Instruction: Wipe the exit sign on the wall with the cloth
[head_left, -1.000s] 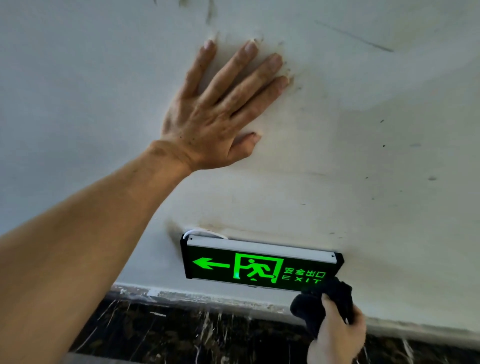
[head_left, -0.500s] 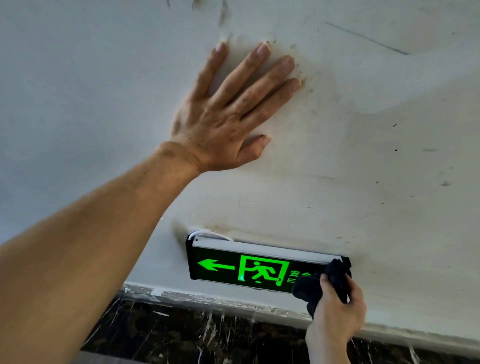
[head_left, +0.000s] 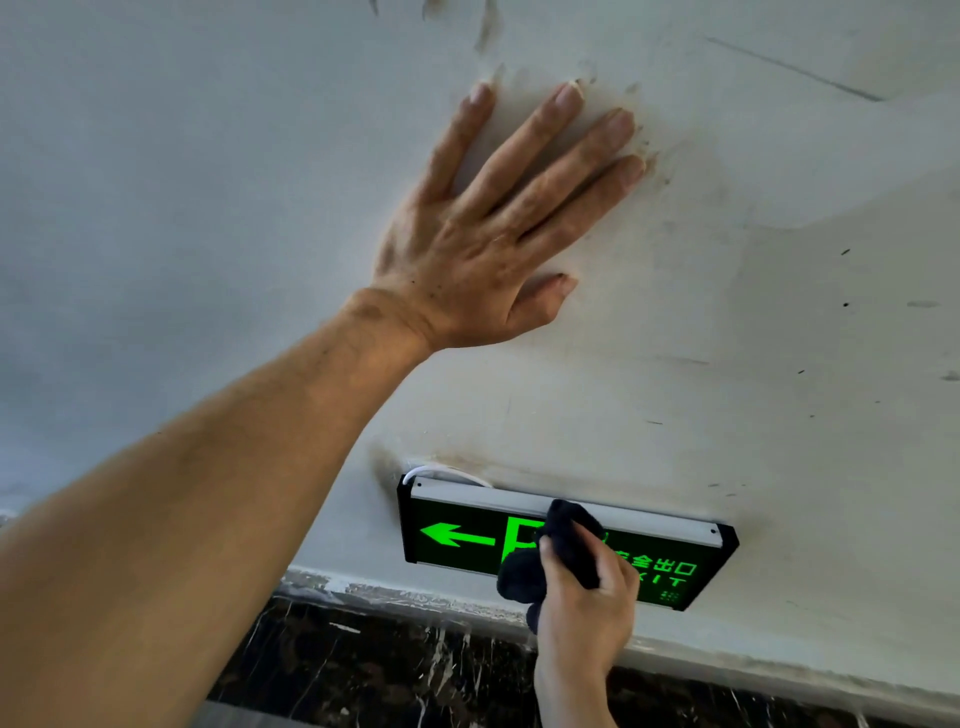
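On wall (head_left: 779, 312), exit sign (head_left: 467, 535) lies horizontal, arrow leftward.

lower right of the frame: the exit sign (head_left: 457, 535) glows green with a left-pointing arrow, the characters 安全出口 and, beneath them, the partly covered letters "xit".

Left hand (head_left: 470, 249) flat, fingers (head_left: 545, 150) spread; right hand (head_left: 584, 608) fingers curled, gripping.
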